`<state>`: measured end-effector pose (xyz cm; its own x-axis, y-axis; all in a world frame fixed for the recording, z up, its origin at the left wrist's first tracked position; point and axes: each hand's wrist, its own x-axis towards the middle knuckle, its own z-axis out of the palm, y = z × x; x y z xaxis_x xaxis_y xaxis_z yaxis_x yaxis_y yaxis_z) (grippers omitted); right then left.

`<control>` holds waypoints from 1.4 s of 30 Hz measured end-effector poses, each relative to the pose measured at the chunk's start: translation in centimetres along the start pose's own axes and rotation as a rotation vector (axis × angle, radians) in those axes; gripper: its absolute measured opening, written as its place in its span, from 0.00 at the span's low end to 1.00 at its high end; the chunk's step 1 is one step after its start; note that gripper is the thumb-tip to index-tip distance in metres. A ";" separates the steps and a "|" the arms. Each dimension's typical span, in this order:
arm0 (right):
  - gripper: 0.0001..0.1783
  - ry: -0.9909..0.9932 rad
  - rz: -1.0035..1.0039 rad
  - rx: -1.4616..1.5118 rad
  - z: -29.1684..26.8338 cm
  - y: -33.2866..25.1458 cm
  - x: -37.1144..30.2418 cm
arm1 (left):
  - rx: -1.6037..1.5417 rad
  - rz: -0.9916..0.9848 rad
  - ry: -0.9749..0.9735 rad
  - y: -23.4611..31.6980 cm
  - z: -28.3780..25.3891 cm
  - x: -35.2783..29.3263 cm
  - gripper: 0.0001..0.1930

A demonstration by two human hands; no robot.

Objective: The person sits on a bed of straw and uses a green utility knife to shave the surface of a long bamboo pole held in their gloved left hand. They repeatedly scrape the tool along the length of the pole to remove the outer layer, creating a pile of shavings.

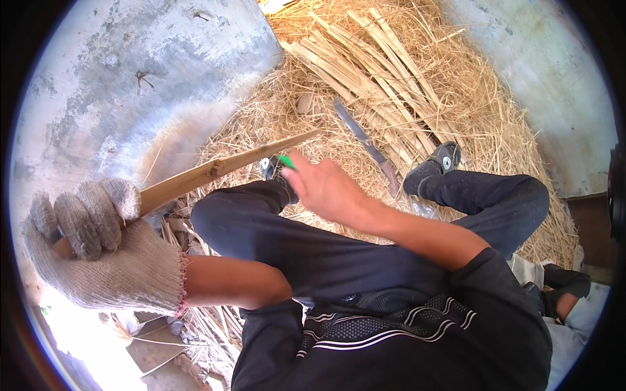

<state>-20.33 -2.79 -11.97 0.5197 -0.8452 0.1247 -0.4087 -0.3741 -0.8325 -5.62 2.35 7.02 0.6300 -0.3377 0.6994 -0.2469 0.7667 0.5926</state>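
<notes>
My left hand (98, 241), in a grey knitted glove, is closed round the wide end of a split bamboo strip (215, 171). The strip slants up to the right and narrows to a point beyond my left knee. My bare right hand (324, 186) is closed on a small green object (285, 161), held close to the strip's narrow part. Only its green end shows; my fingers hide the rest. A long knife (358, 133) with a dark blade and brown handle lies on the shavings between my feet.
Several pale split bamboo strips (372, 75) lie in a bundle on a thick bed of shavings (482, 98). Grey metal sheets (150, 78) stand at the left and right (554, 98). Part of another person (567, 306) shows at the lower right. More scraps (222, 326) lie at lower left.
</notes>
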 end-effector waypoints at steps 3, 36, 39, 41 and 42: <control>0.16 0.099 -0.030 -0.034 2.1 0.2 -0.3 | 0.062 -0.017 0.054 0.3 0.2 0.1 0.13; 0.15 -0.050 0.095 -0.159 6.6 5.8 4.7 | 0.027 -0.142 0.383 -2.3 -7.4 3.5 0.11; 0.15 0.023 -0.049 -0.384 7.2 6.6 4.7 | -0.033 -0.170 0.345 -1.4 -7.3 3.6 0.10; 0.15 0.014 0.020 -0.399 7.6 6.0 4.7 | 0.137 -0.173 0.628 -2.9 -6.2 4.1 0.10; 0.15 -0.046 0.065 -0.390 8.7 6.0 4.1 | 0.094 -0.182 0.504 -2.0 -8.1 4.3 0.10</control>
<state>-14.05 -5.20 -21.15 0.5128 -0.8572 0.0474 -0.6914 -0.4451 -0.5690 3.57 3.78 5.57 0.9380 -0.1395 0.3173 -0.1507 0.6603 0.7357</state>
